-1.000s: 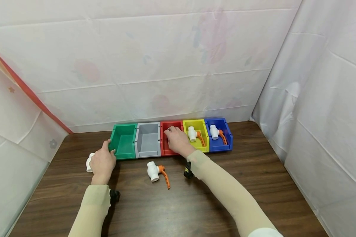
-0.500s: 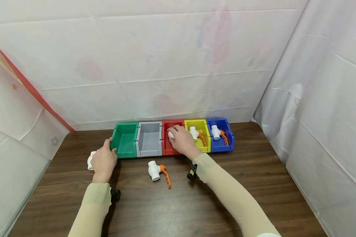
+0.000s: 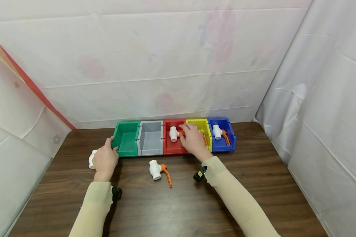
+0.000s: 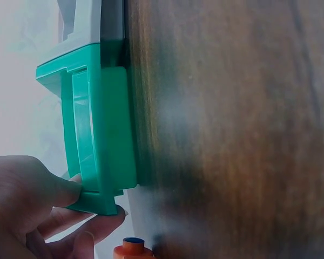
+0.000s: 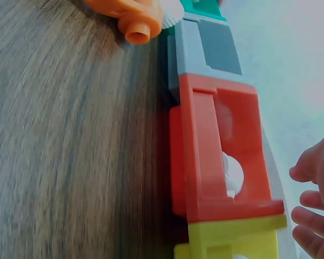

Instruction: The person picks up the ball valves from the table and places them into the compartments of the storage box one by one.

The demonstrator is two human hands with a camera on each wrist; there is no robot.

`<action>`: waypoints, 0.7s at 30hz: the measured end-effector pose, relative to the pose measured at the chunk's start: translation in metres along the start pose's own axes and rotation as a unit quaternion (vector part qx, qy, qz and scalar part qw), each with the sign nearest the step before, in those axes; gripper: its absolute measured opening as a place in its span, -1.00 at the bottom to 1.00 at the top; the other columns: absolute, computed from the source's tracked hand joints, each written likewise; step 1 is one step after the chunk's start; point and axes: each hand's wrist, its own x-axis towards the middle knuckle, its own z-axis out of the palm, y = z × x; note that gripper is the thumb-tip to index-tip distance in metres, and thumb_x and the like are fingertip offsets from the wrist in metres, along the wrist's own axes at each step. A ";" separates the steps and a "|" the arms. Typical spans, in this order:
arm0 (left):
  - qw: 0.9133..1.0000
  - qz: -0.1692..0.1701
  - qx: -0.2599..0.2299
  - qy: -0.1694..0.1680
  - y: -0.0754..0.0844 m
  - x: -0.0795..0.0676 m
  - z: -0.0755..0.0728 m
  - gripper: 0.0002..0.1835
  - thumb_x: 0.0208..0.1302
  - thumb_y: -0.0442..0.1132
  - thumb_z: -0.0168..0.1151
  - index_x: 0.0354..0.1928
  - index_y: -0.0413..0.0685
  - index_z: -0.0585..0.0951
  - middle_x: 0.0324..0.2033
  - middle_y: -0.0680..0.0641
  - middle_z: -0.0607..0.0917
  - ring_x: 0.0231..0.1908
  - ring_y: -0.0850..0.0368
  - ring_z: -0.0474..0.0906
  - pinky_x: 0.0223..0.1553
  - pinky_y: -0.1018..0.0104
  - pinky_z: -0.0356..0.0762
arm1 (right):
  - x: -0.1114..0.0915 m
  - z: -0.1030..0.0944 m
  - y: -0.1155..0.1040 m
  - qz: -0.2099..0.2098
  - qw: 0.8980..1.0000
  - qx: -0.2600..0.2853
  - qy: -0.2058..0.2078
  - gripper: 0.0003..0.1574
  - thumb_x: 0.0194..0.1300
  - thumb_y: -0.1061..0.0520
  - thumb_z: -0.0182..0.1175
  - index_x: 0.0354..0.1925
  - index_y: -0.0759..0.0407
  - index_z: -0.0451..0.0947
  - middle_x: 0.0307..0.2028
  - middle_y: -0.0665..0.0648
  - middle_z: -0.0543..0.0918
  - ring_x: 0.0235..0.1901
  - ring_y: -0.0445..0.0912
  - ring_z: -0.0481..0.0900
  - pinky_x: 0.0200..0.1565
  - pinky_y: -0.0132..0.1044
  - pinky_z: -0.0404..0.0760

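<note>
In the head view my left hand (image 3: 105, 161) is at the left end of a row of bins. It pinches the side wall of the green bin (image 4: 116, 135), with the thumb inside and fingers outside in the left wrist view. My right hand (image 3: 194, 140) holds nothing and hovers over the border of the red bin (image 3: 174, 151) and yellow bin (image 3: 196, 121), fingers apart and loosely bent. A white ball valve (image 3: 173, 134) with an orange handle lies in the red bin. The yellow bin's valve handle (image 3: 205, 141) shows partly behind the right hand.
The grey bin (image 3: 150, 152) stands between green and red. In the blue bin (image 3: 224, 148) lies another ball valve (image 3: 217, 132). One loose ball valve (image 3: 155, 170) lies on the wooden table (image 3: 154, 210); a white valve body (image 3: 92, 159) shows beside the left hand.
My right hand has let go of the ball valve in the red bin and moved right, toward the yellow bin. The left hand keeps its hold on the green bin.
</note>
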 end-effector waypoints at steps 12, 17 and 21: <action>1.000 -0.002 0.001 0.003 -0.002 -0.003 0.000 -0.47 0.42 -0.19 0.18 0.40 -0.01 0.39 -0.16 -0.49 0.66 -0.41 -0.46 0.57 -0.58 -0.18 0.43 | -0.010 -0.013 0.033 0.057 0.996 0.050 0.056 -0.49 0.31 0.15 0.30 0.21 0.19 0.56 0.15 0.17 0.57 0.14 0.11 0.51 0.15 0.02 0.51; 1.000 0.002 -0.002 0.007 -0.002 -0.004 0.000 -0.46 0.41 -0.21 0.18 0.40 -0.02 0.40 -0.19 -0.49 0.66 -0.47 -0.43 0.56 -0.64 -0.14 0.42 | -0.015 -0.021 0.049 0.077 0.993 0.055 0.072 -0.49 0.32 0.17 0.28 0.22 0.24 0.55 0.14 0.21 0.56 0.16 0.15 0.48 0.17 0.05 0.48; 1.000 0.001 -0.004 0.006 0.000 -0.005 0.000 -0.46 0.42 -0.21 0.17 0.41 -0.02 0.39 -0.19 -0.49 0.66 -0.51 -0.42 0.54 -0.68 -0.11 0.40 | -0.022 -0.028 0.065 0.097 0.991 0.050 0.080 -0.49 0.33 0.16 0.25 0.23 0.23 0.54 0.17 0.22 0.53 0.19 0.15 0.44 0.18 0.07 0.45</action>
